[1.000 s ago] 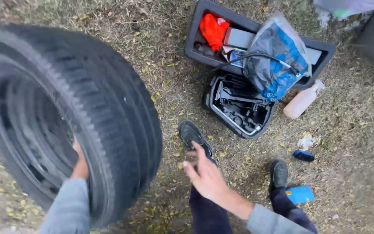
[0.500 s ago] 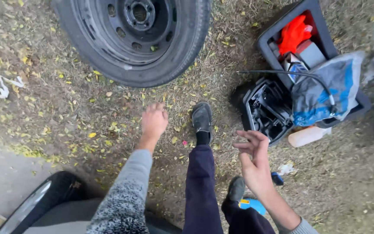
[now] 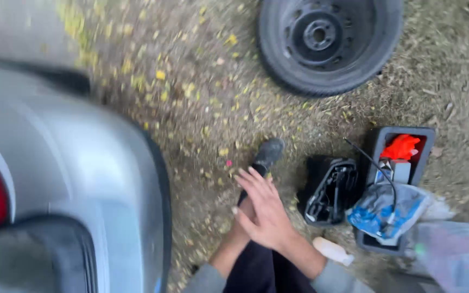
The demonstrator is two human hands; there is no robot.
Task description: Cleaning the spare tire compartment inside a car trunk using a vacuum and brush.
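Single view from my head, looking steeply down and close on my hands [image 3: 261, 209] at six o'clock, the wheel [image 3: 329, 40] farther off at one o'clock.

Outdoor roadside: car [image 3: 71, 163], wheel [image 3: 327, 43], leaf-strewn ground [image 3: 191, 97].

The right hand [image 3: 267, 209], fingers spread and palm down, lies across the left hand [image 3: 243, 212] above the dark trouser leg, both empty, near an open black tool case [image 3: 329, 190] on leaf-strewn ground.
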